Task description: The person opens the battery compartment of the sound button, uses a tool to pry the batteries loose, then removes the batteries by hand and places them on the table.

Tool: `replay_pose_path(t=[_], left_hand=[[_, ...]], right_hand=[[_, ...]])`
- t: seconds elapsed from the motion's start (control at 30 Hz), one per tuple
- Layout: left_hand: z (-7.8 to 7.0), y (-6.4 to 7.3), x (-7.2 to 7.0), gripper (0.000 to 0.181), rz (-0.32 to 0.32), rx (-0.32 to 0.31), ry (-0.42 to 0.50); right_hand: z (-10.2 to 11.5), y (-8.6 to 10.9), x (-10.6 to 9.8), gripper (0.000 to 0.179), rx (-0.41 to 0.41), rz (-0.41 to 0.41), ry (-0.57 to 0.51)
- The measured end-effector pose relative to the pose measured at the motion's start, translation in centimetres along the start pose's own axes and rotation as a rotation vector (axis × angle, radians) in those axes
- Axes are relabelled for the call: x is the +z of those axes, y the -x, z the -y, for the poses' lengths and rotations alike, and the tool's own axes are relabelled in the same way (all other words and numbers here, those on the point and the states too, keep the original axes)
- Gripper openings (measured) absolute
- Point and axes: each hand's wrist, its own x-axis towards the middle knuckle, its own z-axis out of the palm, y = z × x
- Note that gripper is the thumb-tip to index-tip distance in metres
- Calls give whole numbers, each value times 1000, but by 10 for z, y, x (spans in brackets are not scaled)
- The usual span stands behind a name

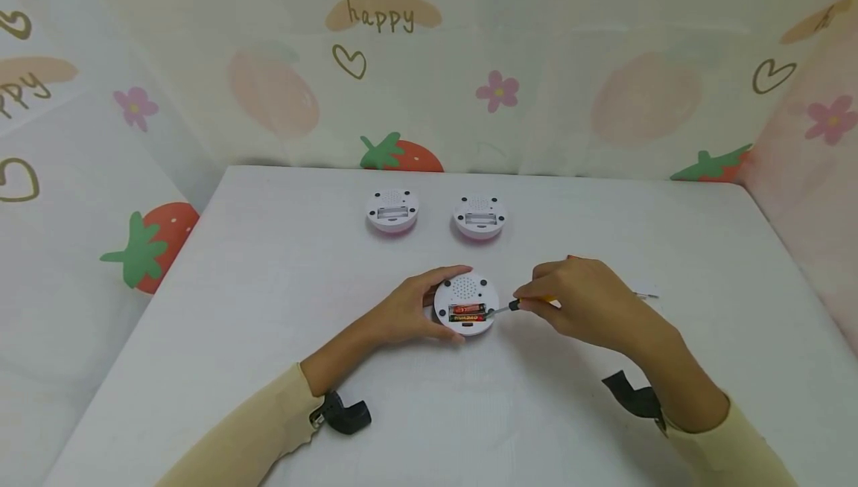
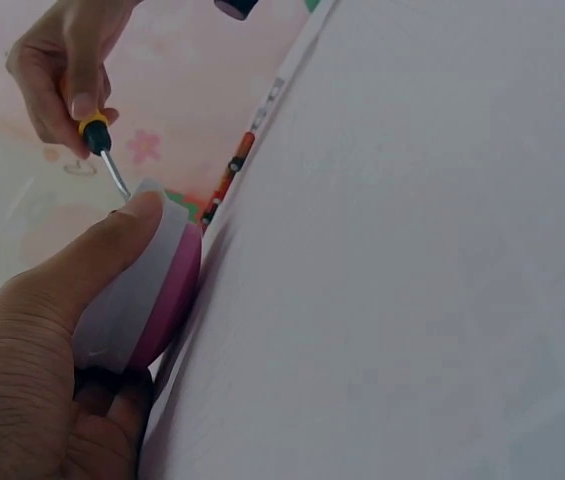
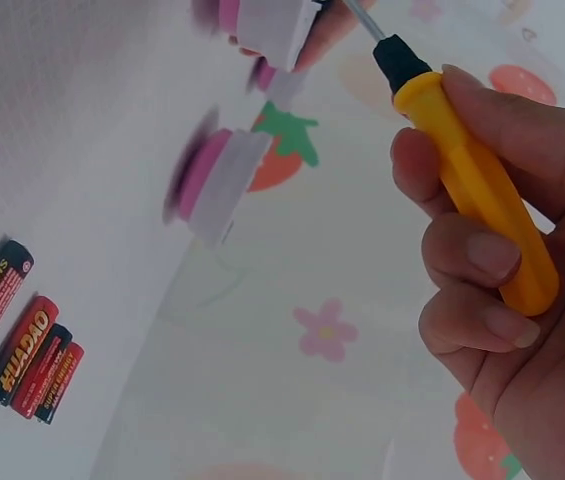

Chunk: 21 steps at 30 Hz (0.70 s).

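Observation:
My left hand holds a round white device by its side, thumb and fingers around the rim. Its underside faces up, with speaker holes and two red-and-black batteries in its compartment. In the left wrist view the device shows a pink lower part. My right hand grips a screwdriver by its yellow handle. Its metal shaft points left, and the tip is at the right end of the battery compartment; exact contact is unclear. The right wrist view shows the screwdriver lying across curled fingers.
Farther back stand two similar devices, one left and one right, with bare battery compartments upward. Several loose batteries lie on the white table, seen in the right wrist view. A patterned curtain hangs behind.

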Motion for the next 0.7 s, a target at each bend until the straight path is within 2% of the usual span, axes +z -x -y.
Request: replay_pose_path(t=[0.2,0.47,0.7], left_hand=[[1,0,0,100,2,4,-2],[-4,0,0,101,0,16,-12],[-1,0,0,100,-10,32,-12]], right_hand=[[0,-1,1,16,4,13,16],[2,0,1,17,-11,-14,43],[9,-1,3,15,-23,-31,84]])
